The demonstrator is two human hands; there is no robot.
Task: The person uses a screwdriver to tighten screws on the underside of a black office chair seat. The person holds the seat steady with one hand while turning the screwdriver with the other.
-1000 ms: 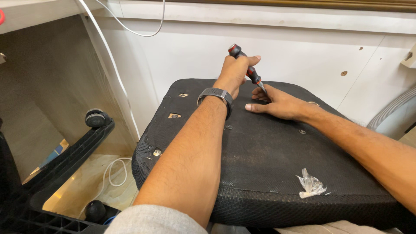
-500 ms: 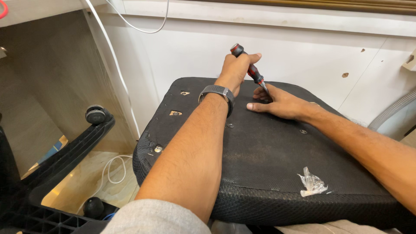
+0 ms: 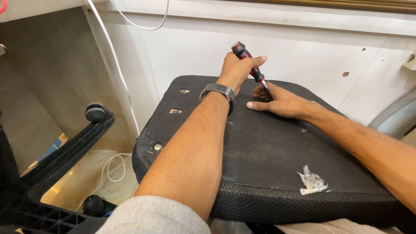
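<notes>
A black mesh-covered chair seat [image 3: 260, 160] lies upside down in front of me, with bolt holes and screws showing on its underside. My left hand [image 3: 237, 69], with a dark watch on the wrist, grips a red and black screwdriver [image 3: 249, 61] tilted down toward the seat's far edge. My right hand [image 3: 277, 100] rests flat on the seat with its fingers around the screwdriver tip, which they partly hide. A small crumpled clear plastic bag [image 3: 311, 182] lies on the seat near its front right.
A black chair base with castor wheels [image 3: 96, 113] lies on the floor at left. A white cable [image 3: 113, 171] coils on the floor and runs up the white wall [image 3: 303, 47]. A grey corrugated hose [image 3: 392, 108] is at right.
The screwdriver handle has shifted slightly in my left hand, as if turned. The view has tilted a little. My right hand stays at the tip.
</notes>
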